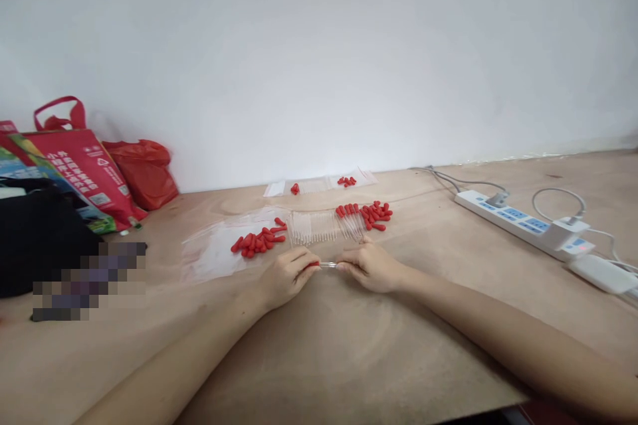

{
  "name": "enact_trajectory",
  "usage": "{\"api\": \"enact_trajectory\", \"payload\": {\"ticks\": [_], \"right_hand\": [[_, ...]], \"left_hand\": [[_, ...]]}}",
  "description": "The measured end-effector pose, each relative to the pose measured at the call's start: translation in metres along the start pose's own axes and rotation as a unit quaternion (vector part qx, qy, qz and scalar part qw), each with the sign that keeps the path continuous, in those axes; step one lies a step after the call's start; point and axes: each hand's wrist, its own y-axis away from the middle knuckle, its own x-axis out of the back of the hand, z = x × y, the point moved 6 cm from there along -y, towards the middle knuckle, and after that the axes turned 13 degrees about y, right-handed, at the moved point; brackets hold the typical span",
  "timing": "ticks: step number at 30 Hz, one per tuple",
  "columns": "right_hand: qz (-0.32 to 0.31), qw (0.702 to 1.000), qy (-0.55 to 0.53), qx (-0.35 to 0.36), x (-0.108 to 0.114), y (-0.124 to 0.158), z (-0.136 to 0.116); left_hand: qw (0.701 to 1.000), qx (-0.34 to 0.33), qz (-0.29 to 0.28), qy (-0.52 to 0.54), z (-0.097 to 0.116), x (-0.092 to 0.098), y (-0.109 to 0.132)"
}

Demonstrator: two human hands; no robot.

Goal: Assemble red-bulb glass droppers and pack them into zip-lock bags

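My left hand pinches a red rubber bulb, most of which the fingers hide. A clear glass dropper tube spans the gap between my hands, and the fingers of my right hand close on its other end. Just beyond lies a row of clear glass tubes, side by side. Red bulbs sit at the far ends of several tubes on the right. Loose red bulbs form one pile on the left and another pile on the right.
Flat clear plastic bags lie under the left pile. Farther back, another bag holds tubes and bulbs near the wall. A white power strip with cables is at right. Red bags and a black bag stand at left.
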Motion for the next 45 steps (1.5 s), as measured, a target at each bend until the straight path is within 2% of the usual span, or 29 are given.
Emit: {"api": "enact_trajectory", "payload": {"ticks": [2,4,6,10,12,14,18,21,25,28,34,40,45], "right_hand": [[0.006,1.000,0.014,0.003,0.005,0.000,0.001],[0.007,0.999,0.003,-0.037,0.007,-0.002,0.012],[0.022,0.991,-0.021,-0.131,0.008,-0.005,0.035],[0.069,0.940,-0.002,-0.334,0.011,-0.012,0.086],[0.059,0.918,0.039,-0.391,0.011,-0.019,0.100],[0.039,0.904,0.075,-0.419,0.009,-0.025,0.106],[-0.001,0.897,0.127,-0.423,0.002,-0.033,0.105],[0.002,0.897,0.161,-0.413,0.000,-0.035,0.102],[0.026,0.914,0.171,-0.368,-0.001,-0.046,0.090],[0.011,0.923,0.171,-0.344,-0.007,-0.060,0.077],[-0.051,0.907,0.165,-0.384,-0.021,-0.084,0.070],[-0.080,0.897,0.149,-0.408,-0.027,-0.094,0.073],[-0.075,0.897,0.147,-0.410,-0.022,-0.090,0.072]], "left_hand": [[1.000,-0.001,0.007,-0.024,-0.004,0.005,0.001],[0.997,0.020,0.025,-0.075,-0.013,0.013,0.003],[0.987,0.068,0.058,-0.136,-0.027,0.023,0.007],[0.958,0.174,0.104,-0.205,-0.057,0.042,0.019],[0.947,0.205,0.104,-0.223,-0.068,0.046,0.023],[0.939,0.215,0.102,-0.250,-0.072,0.048,0.025],[0.927,0.209,0.100,-0.294,-0.072,0.051,0.026],[0.926,0.213,0.093,-0.296,-0.073,0.051,0.027],[0.928,0.219,0.084,-0.290,-0.074,0.048,0.024],[0.926,0.226,0.086,-0.291,-0.074,0.048,0.022],[0.919,0.232,0.089,-0.304,-0.079,0.048,0.020],[0.930,0.219,0.105,-0.275,-0.075,0.049,0.018],[0.960,0.158,0.139,-0.186,-0.065,0.046,0.015]]}}
